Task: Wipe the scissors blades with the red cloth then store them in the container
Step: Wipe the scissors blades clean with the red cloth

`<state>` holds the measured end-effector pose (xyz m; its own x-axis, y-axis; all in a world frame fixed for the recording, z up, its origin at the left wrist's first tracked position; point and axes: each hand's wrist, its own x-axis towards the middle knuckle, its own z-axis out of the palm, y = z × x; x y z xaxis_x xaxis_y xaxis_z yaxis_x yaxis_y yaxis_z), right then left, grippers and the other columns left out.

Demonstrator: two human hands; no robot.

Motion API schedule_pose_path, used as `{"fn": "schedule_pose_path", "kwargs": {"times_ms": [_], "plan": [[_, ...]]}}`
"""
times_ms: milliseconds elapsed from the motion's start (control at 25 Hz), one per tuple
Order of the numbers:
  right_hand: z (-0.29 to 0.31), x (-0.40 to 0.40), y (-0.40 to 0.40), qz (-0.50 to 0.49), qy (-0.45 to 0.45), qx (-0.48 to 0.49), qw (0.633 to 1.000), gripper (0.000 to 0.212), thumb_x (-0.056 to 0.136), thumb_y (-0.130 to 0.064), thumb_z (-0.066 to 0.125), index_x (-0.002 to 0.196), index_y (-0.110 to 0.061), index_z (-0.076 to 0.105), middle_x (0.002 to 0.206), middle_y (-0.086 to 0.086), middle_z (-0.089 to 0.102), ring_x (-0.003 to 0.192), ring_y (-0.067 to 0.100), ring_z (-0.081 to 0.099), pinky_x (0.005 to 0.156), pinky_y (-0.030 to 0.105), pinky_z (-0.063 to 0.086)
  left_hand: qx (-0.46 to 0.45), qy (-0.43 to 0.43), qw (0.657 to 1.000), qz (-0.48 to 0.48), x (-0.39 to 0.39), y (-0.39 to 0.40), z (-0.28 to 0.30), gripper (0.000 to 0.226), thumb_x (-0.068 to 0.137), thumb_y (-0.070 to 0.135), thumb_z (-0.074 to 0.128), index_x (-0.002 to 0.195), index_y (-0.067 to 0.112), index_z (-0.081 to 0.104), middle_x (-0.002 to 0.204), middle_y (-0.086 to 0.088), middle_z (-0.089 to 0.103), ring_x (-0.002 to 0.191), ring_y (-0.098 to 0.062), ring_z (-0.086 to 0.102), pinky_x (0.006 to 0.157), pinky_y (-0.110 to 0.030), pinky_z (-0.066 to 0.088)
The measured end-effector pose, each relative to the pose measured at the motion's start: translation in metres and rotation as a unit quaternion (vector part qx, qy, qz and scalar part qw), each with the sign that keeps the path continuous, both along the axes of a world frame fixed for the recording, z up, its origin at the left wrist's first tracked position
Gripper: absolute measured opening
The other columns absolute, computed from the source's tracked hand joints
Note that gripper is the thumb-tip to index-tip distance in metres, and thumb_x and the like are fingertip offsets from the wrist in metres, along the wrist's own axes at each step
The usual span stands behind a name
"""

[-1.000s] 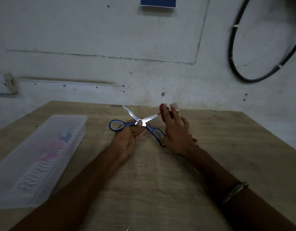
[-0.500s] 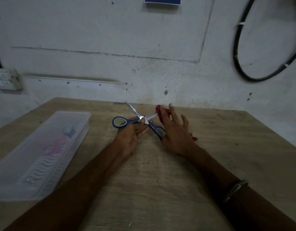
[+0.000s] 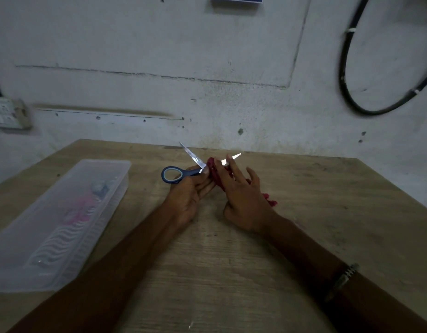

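I see the wall [image 3: 159, 44] filling the upper half, grey and marked, with a black cable [image 3: 347, 92] looped at its right side and a switch plate [image 3: 6, 114] at the left edge. Below it the wooden worktop [image 3: 303, 212] carries everything. On its left part lies the container [image 3: 63, 212], a long clear plastic box with pink and pale items dimly visible inside; I cannot make them out.

My two forearms reach in from the bottom corners and meet near the far middle of the worktop. The right wrist wears a metal watch [image 3: 344, 277]. The left hand [image 3: 191, 193] has its grip curled round the scissors [image 3: 181, 173] near the pivot, thumb on top, one blue handle loop sticking out to the left. The scissors are spread open: one blade points up and left, the other runs right. The right hand [image 3: 243, 195] has its grip closed on the cloth [image 3: 215, 174], red and bunched, pinching it round the right-pointing blade just past the pivot; only that blade's tip shows beyond the fingers [image 3: 231, 167]. A fold of cloth also peeks out beside the right wrist. The scissors are well apart from the container.
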<state>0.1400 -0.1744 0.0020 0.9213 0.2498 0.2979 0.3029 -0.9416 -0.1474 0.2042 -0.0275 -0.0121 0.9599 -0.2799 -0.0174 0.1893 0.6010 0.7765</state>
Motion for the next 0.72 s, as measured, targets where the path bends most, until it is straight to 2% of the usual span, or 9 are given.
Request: {"fn": "schedule_pose_path", "kwargs": {"times_ms": [120,240,320,400,480,560,720], "plan": [[-0.001,0.009,-0.018,-0.069,-0.021,0.016,0.997,0.11,0.085,-0.028,0.062,0.16,-0.025,-0.019,0.17,0.008,-0.014,0.156,0.021,-0.018,0.123,0.06,-0.003,0.013,-0.008,1.0,-0.009,-0.004,-0.002,0.001,0.023,0.097,0.004,0.062,0.119,-0.001,0.067,0.117,-0.016,0.076,0.107,-0.025,0.073,0.093,-0.033,0.06],[0.003,0.012,-0.042,-0.141,-0.021,0.078,0.987,0.101,0.095,-0.027,0.059,0.161,-0.021,-0.016,0.168,0.008,-0.021,0.157,0.022,-0.011,0.124,0.06,0.0,0.013,0.002,1.0,-0.003,-0.008,-0.003,0.004,0.017,0.096,0.003,0.064,0.112,0.001,0.067,0.105,-0.013,0.078,0.097,-0.021,0.076,0.092,-0.033,0.06],[0.003,0.006,-0.042,-0.128,-0.031,0.087,0.987,0.101,0.094,-0.022,0.059,0.161,-0.021,-0.016,0.168,0.008,-0.022,0.157,0.021,-0.009,0.124,0.057,0.001,0.011,0.01,1.0,0.008,-0.006,-0.003,0.003,0.017,0.095,0.003,0.065,0.112,0.002,0.068,0.108,-0.015,0.077,0.096,-0.021,0.076,0.091,-0.033,0.061],[0.005,-0.001,-0.027,-0.086,-0.045,0.078,0.992,0.108,0.086,-0.017,0.06,0.16,-0.022,-0.018,0.168,0.007,-0.023,0.155,0.018,-0.016,0.125,0.055,-0.001,0.011,0.012,1.0,0.013,-0.005,-0.003,0.002,0.014,0.095,0.003,0.064,0.108,0.004,0.07,0.111,-0.016,0.076,0.098,-0.021,0.075,0.089,-0.032,0.061],[0.006,-0.006,-0.008,-0.024,-0.026,0.057,0.998,0.111,0.076,-0.021,0.056,0.161,-0.022,-0.016,0.167,0.005,-0.024,0.152,0.014,-0.021,0.124,0.054,-0.005,0.012,0.002,1.0,0.018,-0.005,-0.004,0.001,0.015,0.096,0.001,0.063,0.107,0.004,0.071,0.106,-0.014,0.078,0.095,-0.021,0.076,0.087,-0.031,0.062],[0.007,-0.007,0.0,0.017,0.001,0.031,0.999,0.111,0.072,-0.025,0.052,0.161,-0.022,-0.014,0.166,0.0,-0.024,0.155,0.015,-0.017,0.122,0.054,-0.008,0.006,-0.01,1.0,0.017,-0.004,-0.003,0.001,0.015,0.095,0.0,0.063,0.106,0.004,0.073,0.101,-0.012,0.079,0.093,-0.021,0.077,0.085,-0.032,0.063],[0.004,-0.003,-0.008,-0.007,-0.004,-0.043,0.999,0.114,0.076,-0.028,0.058,0.16,-0.023,-0.018,0.167,0.004,-0.023,0.155,0.017,-0.019,0.122,0.058,-0.01,0.01,-0.015,1.0,0.013,-0.003,-0.003,0.0,0.013,0.094,0.0,0.065,0.104,0.004,0.073,0.105,-0.014,0.078,0.096,-0.023,0.077,0.088,-0.034,0.062]]}}
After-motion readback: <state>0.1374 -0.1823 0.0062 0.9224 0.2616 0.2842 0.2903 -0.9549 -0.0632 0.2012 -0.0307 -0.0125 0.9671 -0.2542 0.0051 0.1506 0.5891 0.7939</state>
